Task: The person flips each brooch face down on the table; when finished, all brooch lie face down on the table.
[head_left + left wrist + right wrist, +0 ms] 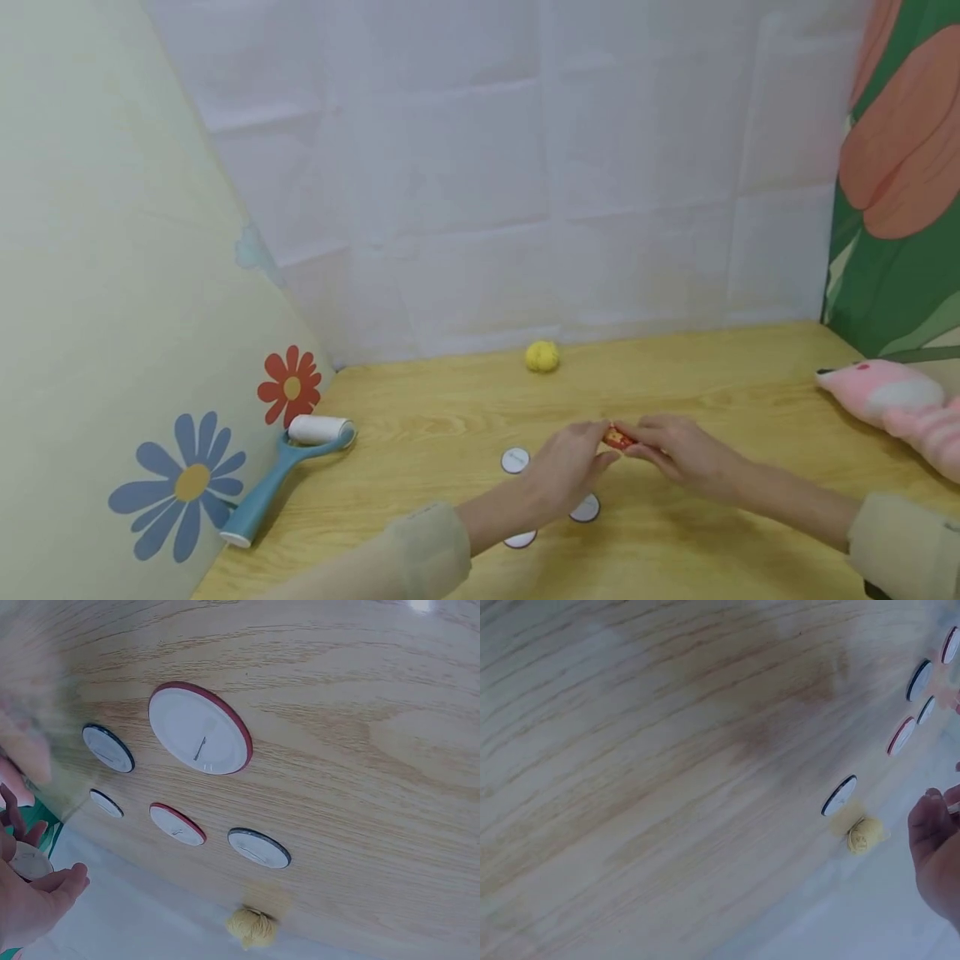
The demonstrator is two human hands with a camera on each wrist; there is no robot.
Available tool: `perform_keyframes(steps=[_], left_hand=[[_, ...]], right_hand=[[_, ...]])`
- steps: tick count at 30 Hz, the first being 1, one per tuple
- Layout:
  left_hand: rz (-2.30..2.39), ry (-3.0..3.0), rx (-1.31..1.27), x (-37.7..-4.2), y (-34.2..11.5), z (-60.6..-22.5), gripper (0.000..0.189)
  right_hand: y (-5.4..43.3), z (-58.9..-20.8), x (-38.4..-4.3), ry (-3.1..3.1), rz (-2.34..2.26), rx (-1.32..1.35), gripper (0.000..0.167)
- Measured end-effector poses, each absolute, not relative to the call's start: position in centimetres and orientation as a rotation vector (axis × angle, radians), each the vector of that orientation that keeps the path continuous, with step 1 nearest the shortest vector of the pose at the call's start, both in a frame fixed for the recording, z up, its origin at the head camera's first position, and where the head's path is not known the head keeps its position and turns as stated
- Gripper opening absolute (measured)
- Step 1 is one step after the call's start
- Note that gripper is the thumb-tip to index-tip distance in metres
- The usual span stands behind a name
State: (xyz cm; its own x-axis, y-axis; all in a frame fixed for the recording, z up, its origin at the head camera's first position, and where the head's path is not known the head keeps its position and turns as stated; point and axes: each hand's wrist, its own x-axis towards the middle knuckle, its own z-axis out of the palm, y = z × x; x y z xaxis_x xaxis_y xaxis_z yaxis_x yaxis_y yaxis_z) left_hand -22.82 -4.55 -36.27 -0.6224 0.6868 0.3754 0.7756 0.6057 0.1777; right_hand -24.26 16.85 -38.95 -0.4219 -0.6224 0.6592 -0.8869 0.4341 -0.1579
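Note:
Both hands meet above the table and hold one round pin badge (pixel 617 436) between them, its printed red and yellow face towards the head camera. My left hand (pixel 564 471) pinches its left side, and my right hand (pixel 678 454) pinches the right side. In the left wrist view the white back of the held badge (pixel 30 862) shows between the fingers. Below the hands, several more badges lie face down, white backs and pins up. Among them are a large-looking red-rimmed badge (pixel 201 727) and a dark-rimmed badge (pixel 259 847). The left forearm partly hides this group in the head view.
A yellow ball of yarn (pixel 542 357) sits near the back cloth (pixel 480 192). At the left, a blue-handled lint roller (pixel 273 479) leans by the flowered panel. A pink plush toy (pixel 892 400) lies at the right edge of the wooden table (pixel 420 417).

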Motion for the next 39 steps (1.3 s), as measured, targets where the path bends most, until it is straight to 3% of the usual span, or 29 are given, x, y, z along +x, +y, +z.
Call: perform_keyframes(steps=[9, 12, 25, 33, 39], left_hand=[[-0.370, -2.591, -1.134, -22.6, -4.8, -36.8, 0.057], [-0.349, -2.543, -1.149, -22.7, -4.8, -37.2, 0.059], [-0.331, -2.515, -1.112, -22.6, -4.7, -37.3, 0.057], [-0.452, -2.565, -1.065, -22.8, -4.9, -37.3, 0.043], [-0.427, -2.534, -1.070, -22.9, -5.0, -37.5, 0.042]], right_hand=[[16.2, -39.2, -23.9, -2.261, 0.884, 1.244, 0.015], [16.1, -39.1, -23.7, -2.328, 0.984, 1.218, 0.018], [16.2, -38.5, -23.3, -2.568, 1.330, 0.956, 0.032], [15.9, -38.6, -23.2, -2.615, 1.381, 0.979, 0.031], [15.8, -38.8, -23.1, -2.579, 1.385, 1.029, 0.030]])
